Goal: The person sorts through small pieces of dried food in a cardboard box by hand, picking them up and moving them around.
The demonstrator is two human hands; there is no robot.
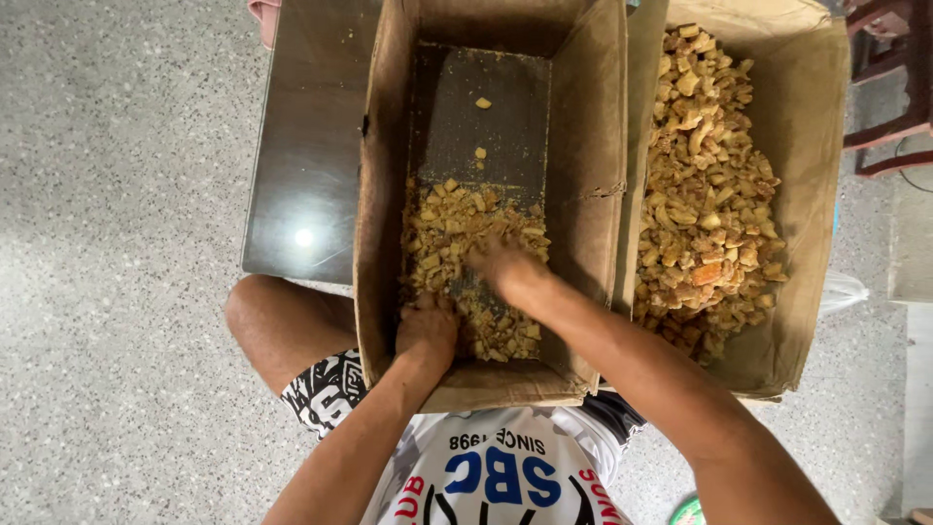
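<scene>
Nearest to the camera, the left hand [426, 331] is curled into a loose fist among the small yellow-brown pieces [457, 243] at the near end of the open cardboard box [583, 175], and I cannot tell if it holds any. A little further in, the right hand [505, 267] lies blurred on the same pieces, its grip not clear. Beside it, a second box [812, 117] is full of larger chunks [705, 194], and both touch the dark metal counter [306, 146].

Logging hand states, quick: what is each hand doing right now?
Left hand: curled closed among the golden chunks in the cardboard box; its contents are hidden.
Right hand: blurred among the same chunks; open or closed cannot be told.
</scene>
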